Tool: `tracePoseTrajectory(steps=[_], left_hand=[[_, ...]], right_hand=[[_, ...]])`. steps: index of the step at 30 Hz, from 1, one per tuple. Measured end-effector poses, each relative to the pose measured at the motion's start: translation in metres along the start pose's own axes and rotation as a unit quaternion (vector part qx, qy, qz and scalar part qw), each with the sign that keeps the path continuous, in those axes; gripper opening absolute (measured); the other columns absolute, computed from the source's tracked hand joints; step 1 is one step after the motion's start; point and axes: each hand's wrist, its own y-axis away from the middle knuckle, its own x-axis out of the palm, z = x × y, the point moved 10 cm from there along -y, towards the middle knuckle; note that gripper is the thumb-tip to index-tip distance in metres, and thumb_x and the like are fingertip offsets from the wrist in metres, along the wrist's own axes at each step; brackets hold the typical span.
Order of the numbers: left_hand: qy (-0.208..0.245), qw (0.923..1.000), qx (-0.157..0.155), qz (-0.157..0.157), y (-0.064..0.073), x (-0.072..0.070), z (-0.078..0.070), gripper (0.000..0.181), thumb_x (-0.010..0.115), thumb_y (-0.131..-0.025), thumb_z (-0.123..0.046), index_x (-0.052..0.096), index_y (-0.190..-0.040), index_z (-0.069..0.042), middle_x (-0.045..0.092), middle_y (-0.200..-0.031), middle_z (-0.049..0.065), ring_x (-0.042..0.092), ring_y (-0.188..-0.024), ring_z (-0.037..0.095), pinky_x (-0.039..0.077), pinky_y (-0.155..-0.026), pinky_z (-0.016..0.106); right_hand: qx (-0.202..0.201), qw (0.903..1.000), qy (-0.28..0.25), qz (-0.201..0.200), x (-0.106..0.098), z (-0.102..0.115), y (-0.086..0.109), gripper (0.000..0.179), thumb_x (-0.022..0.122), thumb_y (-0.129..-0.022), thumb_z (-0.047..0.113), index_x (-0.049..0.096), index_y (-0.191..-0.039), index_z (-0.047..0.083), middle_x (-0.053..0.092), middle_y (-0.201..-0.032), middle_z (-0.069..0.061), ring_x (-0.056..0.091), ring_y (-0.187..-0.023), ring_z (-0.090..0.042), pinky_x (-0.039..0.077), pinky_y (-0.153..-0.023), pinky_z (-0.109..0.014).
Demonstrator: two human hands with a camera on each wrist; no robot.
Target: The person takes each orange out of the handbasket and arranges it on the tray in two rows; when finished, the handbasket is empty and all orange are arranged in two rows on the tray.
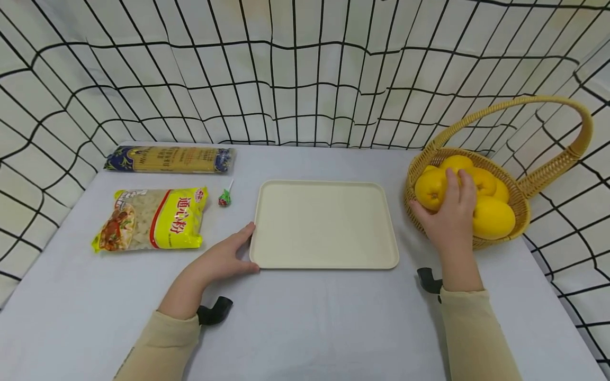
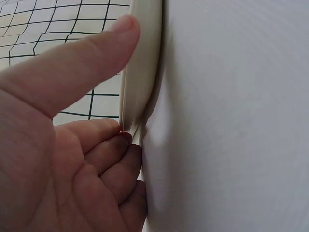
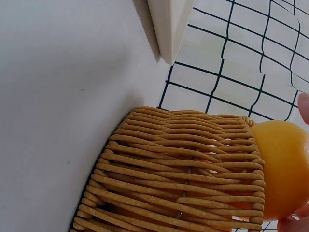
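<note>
A shallow cream tray (image 1: 324, 225) lies on the white table. My left hand (image 1: 221, 259) holds its near left corner, the thumb at the front edge and the fingers at the left side. In the left wrist view the tray's rim (image 2: 140, 63) stands between thumb and fingertips. On the right is a woven basket (image 1: 523, 209) of smooth yellow fruits. My right hand (image 1: 450, 222) reaches over its near left rim and grips a yellow fruit (image 1: 430, 189). In the right wrist view that fruit (image 3: 280, 169) bulges past the wicker, with fingertips on both sides.
Left of the tray lie a yellow bag of pasta (image 1: 152, 219), a long pack of noodles (image 1: 176, 159) and a small wrapped lollipop (image 1: 224, 198). The basket's tall handle (image 1: 514, 103) arches over the fruit. Behind the table hangs a white cloth with black grid lines (image 1: 305, 79).
</note>
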Motion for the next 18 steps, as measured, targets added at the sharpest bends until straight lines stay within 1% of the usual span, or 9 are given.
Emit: tracePoseTrajectory(steps=[4, 7, 11, 15, 18], left_hand=[[-0.002, 1.0, 0.001, 0.0, 0.0004, 0.0007, 0.0009, 0.096, 0.071, -0.075, -0.035, 0.011, -0.147, -0.013, 0.015, -0.153, 0.01, 0.018, -0.138, 0.033, 0.02, -0.111, 0.052], [-0.003, 1.0, 0.0, 0.0, 0.0008, 0.0009, 0.0018, 0.095, 0.071, -0.075, -0.035, 0.012, -0.147, -0.013, 0.016, -0.152, 0.011, 0.018, -0.138, 0.034, 0.02, -0.11, 0.052], [-0.004, 1.0, 0.0, 0.001, 0.001, 0.0013, 0.0023, 0.095, 0.071, -0.076, -0.036, 0.013, -0.147, -0.012, 0.016, -0.152, 0.012, 0.018, -0.138, 0.034, 0.02, -0.11, 0.052], [-0.004, 1.0, 0.005, -0.001, 0.0007, -0.0004, 0.0013, 0.095, 0.071, -0.075, -0.036, 0.013, -0.147, -0.012, 0.017, -0.152, 0.012, 0.018, -0.138, 0.034, 0.02, -0.11, 0.052], [-0.002, 1.0, 0.006, -0.002, 0.0004, -0.0022, 0.0003, 0.095, 0.071, -0.075, -0.036, 0.013, -0.147, -0.012, 0.016, -0.152, 0.011, 0.018, -0.138, 0.034, 0.019, -0.111, 0.052]], right_hand=[[0.014, 0.9996, 0.018, 0.017, 0.0032, -0.0016, 0.0006, 0.083, 0.071, -0.076, 0.029, 0.023, -0.141, 0.012, 0.012, -0.148, -0.015, 0.015, -0.136, -0.036, 0.025, -0.107, -0.057], [0.009, 0.9995, 0.028, 0.015, 0.0041, -0.0011, 0.0014, 0.079, 0.07, -0.078, 0.025, 0.024, -0.141, 0.011, 0.014, -0.148, -0.017, 0.016, -0.136, -0.037, 0.026, -0.107, -0.057], [0.0, 0.9994, 0.034, 0.009, 0.0034, -0.0001, 0.0024, 0.074, 0.068, -0.08, 0.019, 0.027, -0.14, 0.007, 0.021, -0.145, -0.019, 0.019, -0.135, -0.036, 0.025, -0.109, -0.053], [0.001, 0.9995, 0.031, 0.006, 0.0026, -0.0005, 0.0003, 0.072, 0.068, -0.08, 0.019, 0.029, -0.138, 0.003, 0.026, -0.144, -0.018, 0.022, -0.135, -0.034, 0.02, -0.112, -0.048], [-0.006, 0.9996, 0.024, -0.013, -0.0004, 0.0009, -0.0019, 0.07, 0.068, -0.079, 0.02, 0.032, -0.135, 0.001, 0.032, -0.141, -0.019, 0.026, -0.133, -0.033, 0.02, -0.113, -0.044]])
